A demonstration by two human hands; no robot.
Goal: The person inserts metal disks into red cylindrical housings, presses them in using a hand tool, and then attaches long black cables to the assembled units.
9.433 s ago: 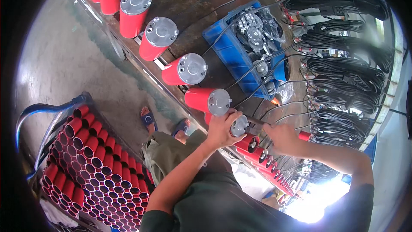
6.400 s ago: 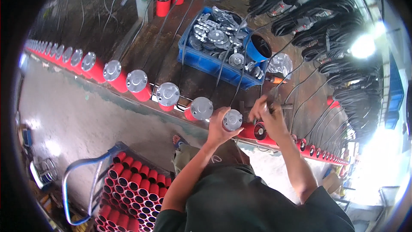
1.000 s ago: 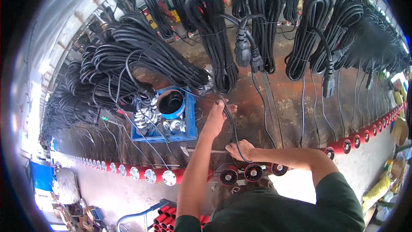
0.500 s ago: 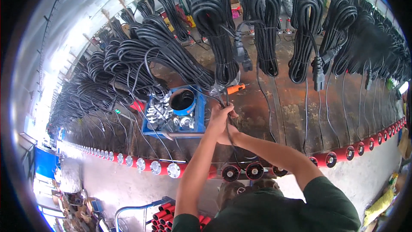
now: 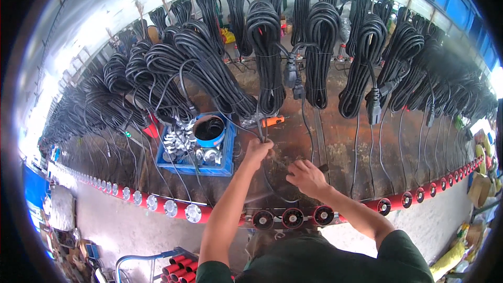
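Left hand [image 5: 258, 152] is closed around a thin black cable [image 5: 272, 191], gripping it mid-counter, just right of the blue crate [image 5: 226, 149] of metal fittings. From the fist the cable loops down toward the near edge, then curves back up toward the right hand [image 5: 306, 176], so its long axis runs roughly far-to-near across the counter [image 5: 340, 141]. Right hand sits lower and to the right, fingers spread and half open; can't tell if it's actually pinching the cable or just touching it. So the left is the one with the firm hold. Cable's slim, black, slack, same kind as the coiled bundles [image 5: 267, 57] hanging along the far edge. Orange-handled tool [image 5: 273, 121] lies just beyond the left fist.
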